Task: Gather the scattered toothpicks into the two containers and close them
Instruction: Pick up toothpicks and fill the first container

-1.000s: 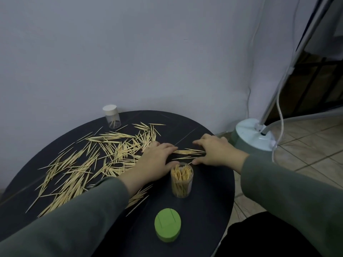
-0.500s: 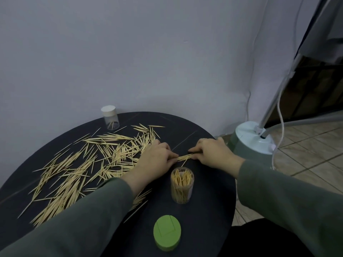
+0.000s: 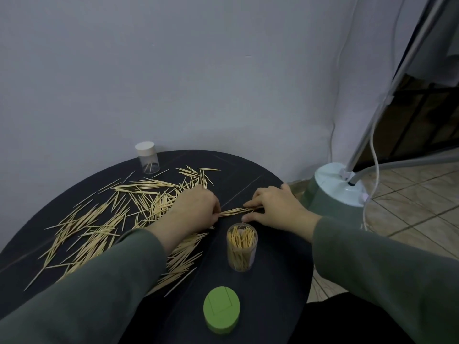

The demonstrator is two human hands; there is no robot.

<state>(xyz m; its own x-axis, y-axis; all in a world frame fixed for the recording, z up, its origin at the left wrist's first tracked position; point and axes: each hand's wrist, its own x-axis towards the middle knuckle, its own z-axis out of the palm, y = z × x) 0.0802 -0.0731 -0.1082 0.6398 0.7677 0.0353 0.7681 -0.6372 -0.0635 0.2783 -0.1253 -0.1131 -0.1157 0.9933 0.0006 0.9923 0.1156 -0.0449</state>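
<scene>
Small toothpick bundle (image 3: 233, 211) squeezed between both hands, left (image 3: 196, 209), right (image 3: 275, 207), just behind open container (image 3: 241, 247) | aligned, presumably for loading | green lid (image 3: 221, 310) kept off, in front.

I'm sat at a round black table (image 3: 273, 281) pushed up vs. a plain pale grey-blue wall (image 3: 173, 70). Light is dim & even. To my right, floor is beige square tiles w/ dark grout (image 3: 409, 194). On it, a pale mint round-based appliance (image 3: 332, 192) w/ a slanted metal pole (image 3: 387, 95) & white cord (image 3: 372, 150). Behind that, a dark opening w/ bars (image 3: 427, 115).
</scene>
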